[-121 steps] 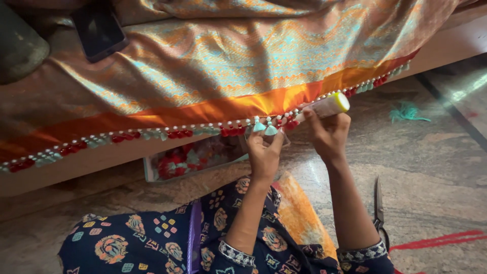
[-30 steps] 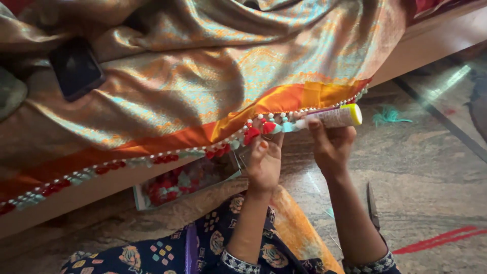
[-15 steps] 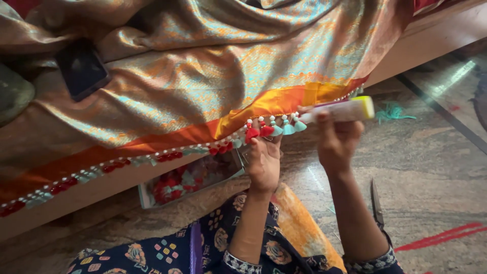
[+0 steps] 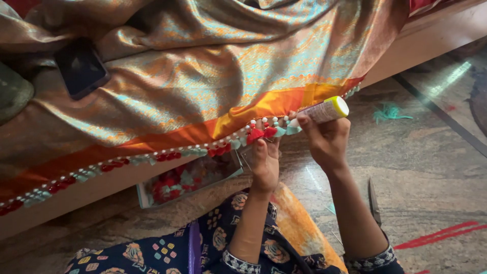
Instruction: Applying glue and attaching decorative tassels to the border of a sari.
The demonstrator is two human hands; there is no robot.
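**Head view: hands at the tasselled fabric edge**

Head camera looks down on a shimmering gold-and-teal fabric [image 4: 203, 76] draped over a bed, its orange border trimmed with red and teal tassels [image 4: 261, 133]. The left hand [image 4: 265, 161] reaches up from below, fingers pinching the trim just under the border. The right hand [image 4: 327, 139] is clenched around a white tube [image 4: 324, 111] with a yellow cap, held tilted, its nozzle end touching the tassels just beside the left fingertips. A dark phone [image 4: 81, 68] lies on the fabric, well to the left. A clear box [image 4: 187, 180] of red and teal tassels sits on the floor below the bed edge. Scissors [image 4: 373, 200] lie on the floor near the right forearm.
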